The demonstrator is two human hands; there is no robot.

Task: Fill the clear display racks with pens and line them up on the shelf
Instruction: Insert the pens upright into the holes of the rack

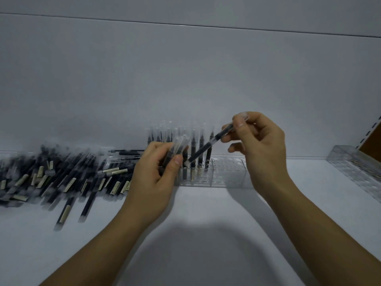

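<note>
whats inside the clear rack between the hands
In the clear rack, dark pens stand upright in the left holes; the right holes are empty. The left hand hides its left end.

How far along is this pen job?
Early on. Done: the middle rack holds some upright pens. In hand: the right hand angles one pen into it; the left hand grips spares. Left: its empty holes, the side rack, the loose pile.
</note>
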